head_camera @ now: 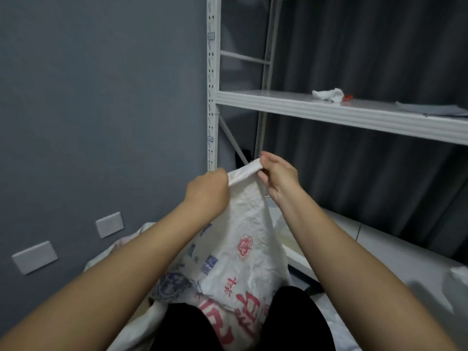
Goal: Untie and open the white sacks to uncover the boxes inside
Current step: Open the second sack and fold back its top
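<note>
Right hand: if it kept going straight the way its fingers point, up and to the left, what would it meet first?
Probably the left hand, gripping the same rolled top edge of the white sack that the right hand pinches. Beyond that stands the shelf post, though depth is unclear.

A storeroom: white slotted metal shelving [329, 107] stands against bare grey walls [101, 97].
</note>
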`<state>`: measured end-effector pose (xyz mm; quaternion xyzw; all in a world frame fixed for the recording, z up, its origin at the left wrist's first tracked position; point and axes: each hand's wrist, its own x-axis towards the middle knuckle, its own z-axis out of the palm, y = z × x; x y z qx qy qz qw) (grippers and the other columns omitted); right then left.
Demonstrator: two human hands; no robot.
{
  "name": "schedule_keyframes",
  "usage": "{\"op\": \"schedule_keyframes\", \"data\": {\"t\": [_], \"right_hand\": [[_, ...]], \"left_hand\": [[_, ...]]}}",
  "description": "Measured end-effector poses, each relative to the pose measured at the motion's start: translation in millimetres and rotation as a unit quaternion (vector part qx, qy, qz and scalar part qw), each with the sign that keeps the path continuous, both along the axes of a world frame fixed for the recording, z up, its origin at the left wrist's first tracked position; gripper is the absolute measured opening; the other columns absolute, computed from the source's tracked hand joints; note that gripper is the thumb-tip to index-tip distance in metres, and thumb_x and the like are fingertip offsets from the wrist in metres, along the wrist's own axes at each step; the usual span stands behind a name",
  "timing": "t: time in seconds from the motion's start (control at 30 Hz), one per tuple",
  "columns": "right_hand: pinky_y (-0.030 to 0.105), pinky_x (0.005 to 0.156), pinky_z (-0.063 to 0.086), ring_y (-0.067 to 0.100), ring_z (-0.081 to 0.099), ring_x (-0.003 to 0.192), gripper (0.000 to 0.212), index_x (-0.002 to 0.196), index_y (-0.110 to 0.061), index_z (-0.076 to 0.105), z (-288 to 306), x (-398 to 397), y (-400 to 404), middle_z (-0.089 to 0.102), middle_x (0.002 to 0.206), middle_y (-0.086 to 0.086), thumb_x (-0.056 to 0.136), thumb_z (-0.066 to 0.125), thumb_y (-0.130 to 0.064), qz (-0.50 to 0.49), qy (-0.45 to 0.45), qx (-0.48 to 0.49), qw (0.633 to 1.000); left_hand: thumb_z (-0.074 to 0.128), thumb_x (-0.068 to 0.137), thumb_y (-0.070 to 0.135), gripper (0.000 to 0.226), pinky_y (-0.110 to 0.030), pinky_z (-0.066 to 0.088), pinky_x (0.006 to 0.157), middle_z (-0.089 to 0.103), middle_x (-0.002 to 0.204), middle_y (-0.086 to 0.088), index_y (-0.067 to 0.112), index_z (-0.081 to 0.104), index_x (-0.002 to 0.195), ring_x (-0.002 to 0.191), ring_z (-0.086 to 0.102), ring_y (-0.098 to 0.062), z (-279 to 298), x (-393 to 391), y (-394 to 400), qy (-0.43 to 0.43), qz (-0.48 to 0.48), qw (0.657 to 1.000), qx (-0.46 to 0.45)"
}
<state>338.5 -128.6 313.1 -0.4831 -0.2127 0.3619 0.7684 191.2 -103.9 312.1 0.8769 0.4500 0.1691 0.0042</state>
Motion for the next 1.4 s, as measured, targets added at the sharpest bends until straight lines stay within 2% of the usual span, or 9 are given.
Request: {"op": "schedule_keyframes", "data": {"t": [0.1, 0.23, 0.4, 0.67, 0.9, 1.07, 1.13, 1.3, 1.4], "right_hand": [[0.021, 0.072, 0.057, 0.011, 0.063, 0.084, 0.017, 0.107, -0.015, 0.07, -7, 25, -11, 0.067, 0.101, 0.007, 0.093, 0.061, -0.017, -0.02, -0.185, -0.046, 0.981], [0.029, 0.091, 0.036, 0.015, 0.035, 0.109, 0.015, 0.094, -0.033, 0.069, -10, 68, -34, 0.046, 0.112, -0.002, 0.089, 0.054, -0.035, 0.002, -0.727, -0.223, 0.649], [0.028, 0.092, 0.044, 0.007, 0.052, 0.107, 0.044, 0.126, -0.036, 0.047, 12, 68, -49, 0.057, 0.12, -0.01, 0.086, 0.061, -0.05, 0.208, -0.727, -0.176, 0.631], [0.03, 0.043, 0.041, 0.031, 0.058, 0.048, 0.07, 0.137, -0.024, 0.048, 10, 89, -44, 0.063, 0.069, 0.011, 0.073, 0.07, -0.006, -0.083, -0.906, -0.114, 0.4], [0.028, 0.091, 0.044, 0.015, 0.05, 0.119, 0.06, 0.148, -0.04, 0.021, 15, 75, -54, 0.049, 0.138, -0.006, 0.095, 0.049, -0.032, 0.147, -0.809, -0.139, 0.551], [0.033, 0.065, 0.037, 0.025, 0.05, 0.104, 0.06, 0.151, -0.02, 0.01, 0, 70, -48, 0.043, 0.121, 0.008, 0.099, 0.039, -0.017, 0.023, -0.916, -0.218, 0.337], [0.032, 0.071, 0.039, 0.025, 0.044, 0.109, 0.072, 0.153, -0.02, -0.002, -7, 77, -48, 0.038, 0.127, 0.008, 0.096, 0.042, -0.011, 0.017, -0.909, -0.255, 0.329], [0.028, 0.103, 0.038, 0.011, 0.05, 0.119, 0.048, 0.142, -0.023, 0.043, -1, 79, -57, 0.055, 0.131, -0.002, 0.096, 0.052, -0.035, 0.209, -0.736, -0.167, 0.622], [0.031, 0.068, 0.05, 0.014, 0.061, 0.085, 0.023, 0.115, -0.019, 0.065, -2, 81, -64, 0.065, 0.096, -0.002, 0.097, 0.052, -0.026, 0.108, -0.807, -0.097, 0.572]], "left_hand": [[0.04, 0.098, 0.019, 0.018, -0.032, 0.032, 0.056, 0.044, 0.073, -0.004, 0.01, 0.046, 0.084, 0.067, 0.046, -0.026, 4, 0, 15, 0.013, -0.022, 0.998, 0.051], [0.036, 0.099, 0.019, 0.013, -0.031, 0.031, 0.056, 0.053, 0.08, -0.005, 0.017, 0.04, 0.087, 0.069, 0.05, -0.028, 0, 8, 17, 0.032, -0.089, 0.989, 0.113], [0.037, 0.098, 0.026, 0.019, -0.031, 0.033, 0.06, 0.062, 0.095, -0.004, 0.018, 0.054, 0.103, 0.085, 0.061, -0.031, 3, 29, 13, 0.025, -0.147, 0.979, 0.139], [0.041, 0.097, 0.046, 0.027, -0.031, 0.031, 0.051, 0.054, 0.072, 0.006, 0.022, 0.049, 0.086, 0.065, 0.052, -0.016, -1, 32, 21, -0.053, -0.177, 0.983, 0.012], [0.04, 0.092, 0.029, 0.025, -0.033, 0.031, 0.054, 0.054, 0.094, -0.004, 0.013, 0.052, 0.106, 0.084, 0.056, -0.024, -11, 42, 26, 0.012, -0.273, 0.927, 0.258], [0.055, 0.083, 0.061, 0.038, -0.031, 0.044, 0.061, 0.059, 0.088, 0.012, 0.027, 0.052, 0.1, 0.07, 0.054, -0.007, -12, 43, 34, -0.065, -0.225, 0.97, -0.061], [0.056, 0.083, 0.061, 0.032, -0.033, 0.047, 0.061, 0.062, 0.076, 0.008, 0.03, 0.057, 0.087, 0.069, 0.061, -0.013, -14, 42, 37, -0.083, -0.219, 0.963, -0.135], [0.046, 0.094, 0.044, 0.027, -0.03, 0.033, 0.064, 0.064, 0.105, 0.002, 0.026, 0.05, 0.115, 0.093, 0.062, -0.025, -14, 48, 24, 0.063, -0.198, 0.964, 0.169], [0.057, 0.082, 0.061, 0.034, -0.031, 0.039, 0.062, 0.064, 0.087, 0.004, 0.03, 0.056, 0.096, 0.08, 0.059, -0.019, -10, 46, 29, 0.031, -0.248, 0.968, 0.029]]}}
